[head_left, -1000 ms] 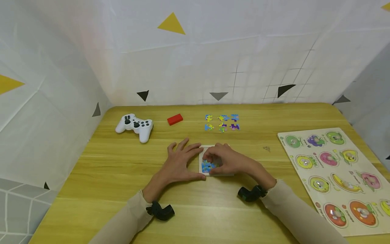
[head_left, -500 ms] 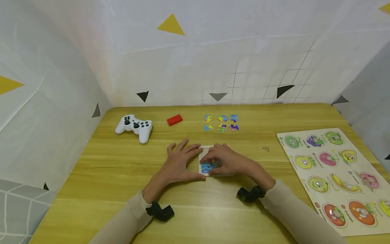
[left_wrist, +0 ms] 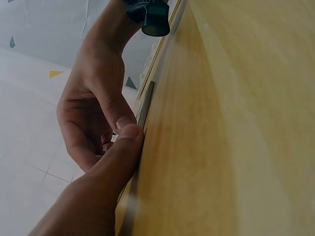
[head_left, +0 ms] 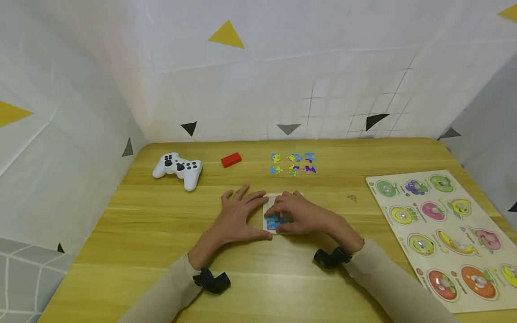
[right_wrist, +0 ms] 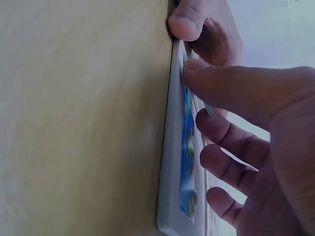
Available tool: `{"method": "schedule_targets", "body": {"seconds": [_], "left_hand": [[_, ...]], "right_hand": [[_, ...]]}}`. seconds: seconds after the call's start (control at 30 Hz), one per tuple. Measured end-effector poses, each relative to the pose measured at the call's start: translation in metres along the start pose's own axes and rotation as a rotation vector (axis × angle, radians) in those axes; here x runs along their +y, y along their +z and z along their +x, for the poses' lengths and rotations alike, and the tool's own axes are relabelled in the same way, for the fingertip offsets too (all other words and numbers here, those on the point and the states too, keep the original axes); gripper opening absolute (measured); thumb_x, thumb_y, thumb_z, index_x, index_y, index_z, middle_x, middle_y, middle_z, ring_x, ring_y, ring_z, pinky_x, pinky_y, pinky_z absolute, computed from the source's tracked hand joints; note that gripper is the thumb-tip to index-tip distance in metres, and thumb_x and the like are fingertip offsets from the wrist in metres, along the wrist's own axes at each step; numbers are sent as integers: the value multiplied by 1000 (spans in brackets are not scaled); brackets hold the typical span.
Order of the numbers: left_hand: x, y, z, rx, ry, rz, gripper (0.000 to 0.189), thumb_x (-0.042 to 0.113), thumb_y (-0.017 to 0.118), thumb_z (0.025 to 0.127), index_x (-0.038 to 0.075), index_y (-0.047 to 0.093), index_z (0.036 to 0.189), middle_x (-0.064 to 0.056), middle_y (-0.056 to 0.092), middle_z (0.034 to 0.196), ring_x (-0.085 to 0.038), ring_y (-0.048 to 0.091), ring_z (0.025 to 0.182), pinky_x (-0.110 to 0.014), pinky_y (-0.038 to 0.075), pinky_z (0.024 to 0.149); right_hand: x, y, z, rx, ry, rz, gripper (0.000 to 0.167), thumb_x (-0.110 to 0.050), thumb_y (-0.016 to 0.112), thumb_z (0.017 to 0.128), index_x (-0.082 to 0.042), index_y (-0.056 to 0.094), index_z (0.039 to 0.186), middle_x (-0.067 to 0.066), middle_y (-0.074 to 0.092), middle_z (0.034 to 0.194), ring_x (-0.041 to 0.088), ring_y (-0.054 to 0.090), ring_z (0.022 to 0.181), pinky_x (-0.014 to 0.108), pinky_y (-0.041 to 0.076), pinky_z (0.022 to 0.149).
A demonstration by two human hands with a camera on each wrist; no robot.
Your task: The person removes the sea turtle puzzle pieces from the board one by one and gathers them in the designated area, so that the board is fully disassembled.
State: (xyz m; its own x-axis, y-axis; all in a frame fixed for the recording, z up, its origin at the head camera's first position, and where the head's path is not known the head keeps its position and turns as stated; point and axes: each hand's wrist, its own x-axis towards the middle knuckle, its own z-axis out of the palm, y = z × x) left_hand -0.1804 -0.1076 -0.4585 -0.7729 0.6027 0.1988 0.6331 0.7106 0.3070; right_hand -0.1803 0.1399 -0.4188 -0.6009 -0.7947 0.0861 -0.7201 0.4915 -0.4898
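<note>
A small white puzzle tray [head_left: 271, 202] lies in front of me, with blue jigsaw pieces [head_left: 271, 224] filling its near part. My left hand [head_left: 237, 217] rests beside it, fingers spread along the left side and thumb at the near left corner. Over the tray my right hand [head_left: 303, 215] bends its fingers, thumb low on the pieces and index finger stretched toward the left rim. In the right wrist view a light-blue puzzle piece [right_wrist: 209, 109] shows at the index fingertip, across from the thumb. My right hand hides the tray's right part.
Several loose jigsaw pieces [head_left: 294, 170] lie in two rows beyond the tray. Farther left are a red block [head_left: 231, 160] and a white game controller [head_left: 177, 169]. A large wooden fruit puzzle board [head_left: 428, 242] lies at the right. White cloth walls stand behind the table.
My right index finger has stretched out from a curled pose toward the tray's left rim, and the hand has settled lower over the pieces. My left hand stays in place.
</note>
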Motion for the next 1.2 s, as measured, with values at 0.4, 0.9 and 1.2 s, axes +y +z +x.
{"method": "schedule_targets", "body": {"seconds": [0.4,0.9,1.2], "left_hand": [[0,1,-1,1,3,-8,95,81,69,72,29,52,150,9,44,160,-38,25,155,-67,16,111],[-2,1,-1,-16,0,-11,96,82,69,71,31,51,150,9,44,160,-40,23,155,-65,15,111],[-2,3,-1,4,9,-6,97,83,71,69,30,52,149,10,46,158,-37,25,154,-65,16,111]], "right_hand": [[14,-7,-3,53,32,133,36,-24,79,90,-20,73,125,-6,68,107,14,58,101,38,45,93],[32,-18,-6,182,125,194,39,-20,78,90,-11,71,127,-1,69,110,20,59,95,40,51,82],[44,-24,0,213,137,145,40,-18,80,88,-9,72,126,3,65,101,21,57,88,38,50,78]]}}
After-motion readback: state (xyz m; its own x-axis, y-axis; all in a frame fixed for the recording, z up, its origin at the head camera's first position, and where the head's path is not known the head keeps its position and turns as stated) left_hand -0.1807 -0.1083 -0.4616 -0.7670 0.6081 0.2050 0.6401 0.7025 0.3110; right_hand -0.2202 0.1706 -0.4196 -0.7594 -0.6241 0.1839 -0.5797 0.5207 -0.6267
